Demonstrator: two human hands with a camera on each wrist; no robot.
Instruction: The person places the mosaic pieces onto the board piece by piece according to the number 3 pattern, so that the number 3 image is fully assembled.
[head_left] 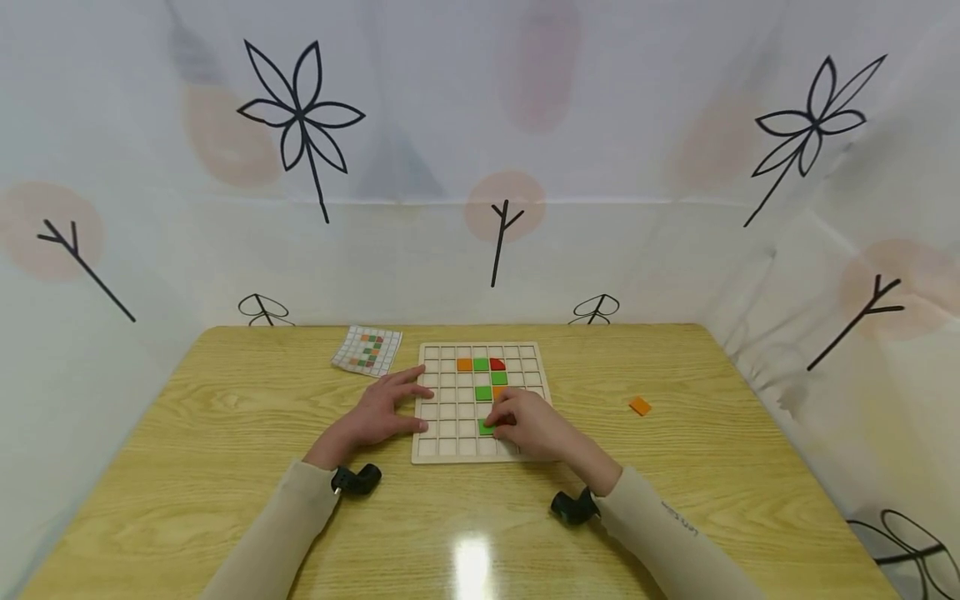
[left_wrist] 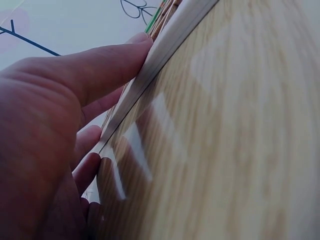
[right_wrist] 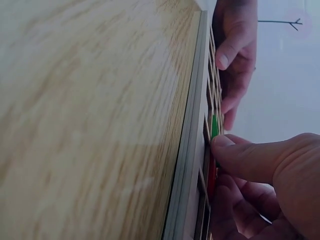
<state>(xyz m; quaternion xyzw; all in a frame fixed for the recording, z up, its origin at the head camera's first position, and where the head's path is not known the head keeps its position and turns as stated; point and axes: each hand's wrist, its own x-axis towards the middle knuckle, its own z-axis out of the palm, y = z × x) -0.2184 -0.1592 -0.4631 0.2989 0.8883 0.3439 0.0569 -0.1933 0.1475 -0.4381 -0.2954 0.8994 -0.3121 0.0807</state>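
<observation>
A wooden grid board [head_left: 450, 454] lies on the table with coloured tiles in its cells. My left hand [head_left: 381, 410] rests along the board's left edge, fingers spread, thumb and fingertips on the rim. Over the lower right of the grid, my right hand [head_left: 534, 423] pinches a red tile [right_wrist: 212, 175] low at the board, right beside a green tile [head_left: 486, 427]. In the head view that red tile is hidden under the hand. Further up the grid sit an orange tile [head_left: 465, 365], a rounded red tile [head_left: 497, 364] and several green ones; another orange tile [head_left: 498, 391] is partly covered by my fingers.
A paper card [head_left: 386, 354] printed with a coloured grid pattern lies behind my left hand, left of the board. One loose orange tile [head_left: 640, 406] is on the wooden table [head_left: 720, 467] to the right. A patterned cloth [head_left: 420, 267] hangs behind and at both sides.
</observation>
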